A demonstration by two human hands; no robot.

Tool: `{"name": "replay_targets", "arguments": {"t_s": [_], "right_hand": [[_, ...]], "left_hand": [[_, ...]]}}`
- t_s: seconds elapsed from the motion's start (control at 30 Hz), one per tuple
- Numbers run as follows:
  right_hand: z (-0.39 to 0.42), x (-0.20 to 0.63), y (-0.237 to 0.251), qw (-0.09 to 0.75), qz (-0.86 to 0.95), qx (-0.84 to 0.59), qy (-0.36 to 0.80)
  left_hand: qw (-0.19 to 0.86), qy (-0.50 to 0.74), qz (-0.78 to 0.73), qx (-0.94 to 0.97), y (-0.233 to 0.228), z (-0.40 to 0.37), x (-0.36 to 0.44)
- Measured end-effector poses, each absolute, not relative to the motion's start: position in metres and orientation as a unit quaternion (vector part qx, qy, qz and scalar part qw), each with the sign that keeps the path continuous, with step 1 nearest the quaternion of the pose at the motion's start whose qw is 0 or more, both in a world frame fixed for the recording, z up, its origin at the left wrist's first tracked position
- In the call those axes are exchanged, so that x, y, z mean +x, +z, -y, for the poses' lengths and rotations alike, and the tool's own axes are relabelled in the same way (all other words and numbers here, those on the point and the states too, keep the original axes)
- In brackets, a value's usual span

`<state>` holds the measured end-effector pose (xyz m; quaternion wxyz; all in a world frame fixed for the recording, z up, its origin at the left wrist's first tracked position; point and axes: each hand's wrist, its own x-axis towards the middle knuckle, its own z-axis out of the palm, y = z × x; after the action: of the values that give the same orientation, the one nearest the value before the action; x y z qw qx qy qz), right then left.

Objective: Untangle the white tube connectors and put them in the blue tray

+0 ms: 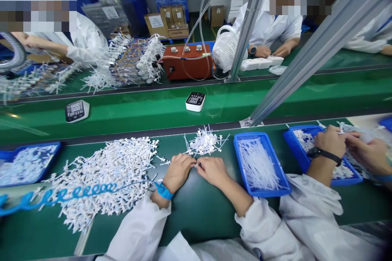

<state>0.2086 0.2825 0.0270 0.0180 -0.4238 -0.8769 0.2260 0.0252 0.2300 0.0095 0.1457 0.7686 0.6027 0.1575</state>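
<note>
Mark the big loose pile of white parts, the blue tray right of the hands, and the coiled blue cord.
white parts pile point(107, 175): head view, middle of heap.
blue tray point(277, 191): head view, near rim.
coiled blue cord point(76, 193): head view, mid-coil.

Two white monitors point(76, 110) point(195, 100) with lit digit displays, figures illegible, carton labels point(156, 21) too small to read
</note>
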Motion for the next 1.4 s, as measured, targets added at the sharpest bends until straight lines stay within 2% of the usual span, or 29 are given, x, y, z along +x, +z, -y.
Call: {"name": "replay_targets", "arguments": {"t_s": [0.17,0.6,0.8,0.87,0.97,1.03,1.07,1.13,1.2,1.23,1.37,1.4], "right_hand": [[-0.283,0.208,0.027,0.023,0.878,-0.425,0.22],[-0.284,0.208,0.026,0.003,0.886,-0.416,0.206],[-0.28,0.214,0.035,0.061,0.856,-0.434,0.276],[-0.269,0.214,0.046,0.093,0.859,-0.389,0.318],[-0.237,0.205,0.061,0.11,0.878,-0.207,0.418],[-0.208,0.197,0.066,0.05,0.882,-0.057,0.465],[-0.194,0.192,0.066,-0.012,0.885,0.004,0.465],[-0.167,0.184,0.062,-0.164,0.894,0.063,0.411],[-0.15,0.179,0.056,-0.259,0.9,0.069,0.344],[-0.145,0.177,0.053,-0.269,0.904,0.068,0.325],[-0.143,0.175,0.05,-0.185,0.93,0.03,0.316],[-0.143,0.174,0.052,-0.196,0.932,0.022,0.304]], "left_hand": [[0.164,0.155,-0.606,0.763,0.01,-0.231,0.026],[0.111,0.097,-0.606,0.781,0.022,-0.231,0.034],[0.139,0.173,-0.618,0.754,0.017,-0.229,0.029],[0.148,0.218,-0.632,0.729,0.014,-0.228,0.027],[0.149,0.25,-0.636,0.715,0.012,-0.227,0.026],[0.146,0.25,-0.631,0.719,0.012,-0.227,0.027],[0.146,0.249,-0.63,0.721,0.012,-0.227,0.027],[0.148,0.246,-0.626,0.725,0.013,-0.227,0.027],[0.155,0.242,-0.62,0.73,0.013,-0.227,0.027],[0.159,0.24,-0.615,0.734,0.013,-0.227,0.028],[0.171,0.241,-0.605,0.739,0.015,-0.227,0.027],[0.172,0.244,-0.608,0.736,0.015,-0.227,0.027]]}}
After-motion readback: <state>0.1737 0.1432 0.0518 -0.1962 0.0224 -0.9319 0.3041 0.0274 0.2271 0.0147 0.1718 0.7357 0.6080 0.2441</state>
